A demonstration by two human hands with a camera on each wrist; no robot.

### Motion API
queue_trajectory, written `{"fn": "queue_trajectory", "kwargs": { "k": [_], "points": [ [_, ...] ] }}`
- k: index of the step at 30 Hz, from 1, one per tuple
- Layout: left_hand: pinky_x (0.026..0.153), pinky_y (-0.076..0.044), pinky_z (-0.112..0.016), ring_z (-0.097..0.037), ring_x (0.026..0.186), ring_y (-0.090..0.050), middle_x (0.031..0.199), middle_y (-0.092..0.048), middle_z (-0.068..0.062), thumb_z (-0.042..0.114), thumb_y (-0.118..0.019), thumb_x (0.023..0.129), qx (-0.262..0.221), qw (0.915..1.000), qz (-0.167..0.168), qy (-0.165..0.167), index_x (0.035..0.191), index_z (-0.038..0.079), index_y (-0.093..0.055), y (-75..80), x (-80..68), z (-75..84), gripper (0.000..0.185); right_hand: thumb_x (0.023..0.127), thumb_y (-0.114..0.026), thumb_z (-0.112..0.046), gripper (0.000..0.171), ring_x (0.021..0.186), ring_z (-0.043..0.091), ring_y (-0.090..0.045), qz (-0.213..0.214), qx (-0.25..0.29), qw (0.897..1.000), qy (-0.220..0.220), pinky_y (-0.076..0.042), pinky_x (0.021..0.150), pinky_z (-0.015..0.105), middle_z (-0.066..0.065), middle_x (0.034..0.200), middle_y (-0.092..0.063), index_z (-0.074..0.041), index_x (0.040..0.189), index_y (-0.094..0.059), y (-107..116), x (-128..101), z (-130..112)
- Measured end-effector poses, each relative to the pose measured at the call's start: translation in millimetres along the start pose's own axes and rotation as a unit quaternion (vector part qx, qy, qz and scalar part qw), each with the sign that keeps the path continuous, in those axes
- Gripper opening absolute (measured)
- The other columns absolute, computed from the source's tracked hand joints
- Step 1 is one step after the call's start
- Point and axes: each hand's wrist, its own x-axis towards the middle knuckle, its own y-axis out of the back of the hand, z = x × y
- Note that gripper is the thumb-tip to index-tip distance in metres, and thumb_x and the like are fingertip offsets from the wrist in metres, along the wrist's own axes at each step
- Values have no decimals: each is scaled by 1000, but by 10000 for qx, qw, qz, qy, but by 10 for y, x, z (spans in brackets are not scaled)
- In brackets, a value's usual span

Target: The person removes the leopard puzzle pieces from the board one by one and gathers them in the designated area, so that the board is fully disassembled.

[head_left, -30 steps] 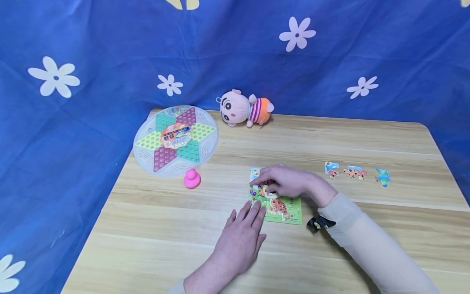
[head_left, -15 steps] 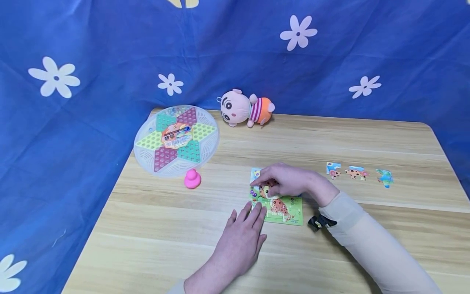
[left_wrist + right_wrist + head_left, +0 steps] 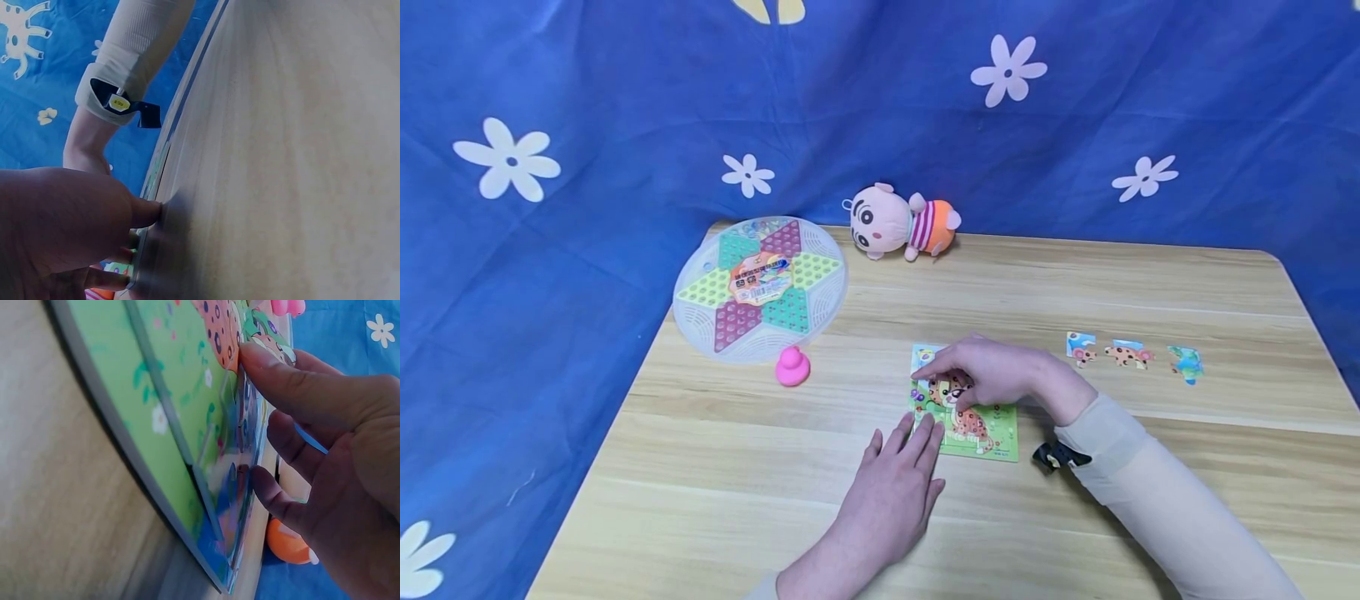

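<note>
A green jigsaw board (image 3: 992, 437) with a spotted leopard picture lies flat on the wooden table (image 3: 1075, 283). My left hand (image 3: 898, 475) lies flat with straight fingers touching the board's near left corner; in the left wrist view the left hand (image 3: 62, 231) fills the lower left beside the board's edge (image 3: 156, 165). My right hand (image 3: 977, 372) rests over the board's upper part, its fingertips pressing on the pieces. In the right wrist view the right hand (image 3: 312, 425) has its thumb on the leopard piece and its fingers on the board (image 3: 169, 406) near its far edge.
Three loose jigsaw pieces (image 3: 1080, 347) (image 3: 1125, 353) (image 3: 1184, 362) lie to the right. A round checkers board (image 3: 760, 287) and a pink duck (image 3: 792, 367) sit at left, a plush doll (image 3: 901, 225) at the back. Blue flowered cloth (image 3: 550, 250) surrounds the table.
My right hand's fingers have shifted slightly, and the leopard's face now shows beneath them. The left hand has stayed in place.
</note>
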Motion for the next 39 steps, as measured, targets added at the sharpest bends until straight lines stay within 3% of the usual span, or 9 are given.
{"fn": "queue_trajectory", "kwargs": {
  "k": [6,11,16,28,39],
  "points": [
    [106,-34,-59,-29,145,-26,159,-29,-4,46,-44,101,11,10000,-40,4,154,13,-33,4,0,11,63,82,-79,-8,64,87,15,-56,49,81,10000,26,-48,72,28,-13,110,-63,-28,139,-58,-2,-12,23],
    [106,-35,-59,-29,144,-26,159,-30,-4,46,-45,101,17,10000,-3,3,154,13,-33,1,-4,25,63,82,-80,-13,61,76,16,-54,108,136,9998,92,-46,63,27,-2,92,-63,-28,137,-59,-4,-34,45],
    [106,-35,-59,-29,144,-26,158,-30,-4,46,-45,101,30,10000,33,6,154,13,-33,-6,-7,38,63,81,-80,-13,60,69,11,-51,191,171,9995,160,-44,58,26,3,84,-60,-28,136,-60,-13,-53,48],
    [106,-35,-59,-29,144,-28,158,-31,-5,46,-47,100,66,9999,138,-6,153,12,-34,-13,-8,50,64,78,-79,-13,61,60,13,-48,571,720,9949,415,-41,52,25,10,77,-60,-16,136,-60,-16,-108,75],
    [105,-36,-59,-30,143,-29,158,-32,-7,46,-46,100,127,9999,110,31,154,11,-33,-13,1,39,65,80,-80,-20,61,60,14,-48,712,625,9950,316,-40,52,26,9,77,-59,-17,137,-59,25,-300,82]
  ]
}}
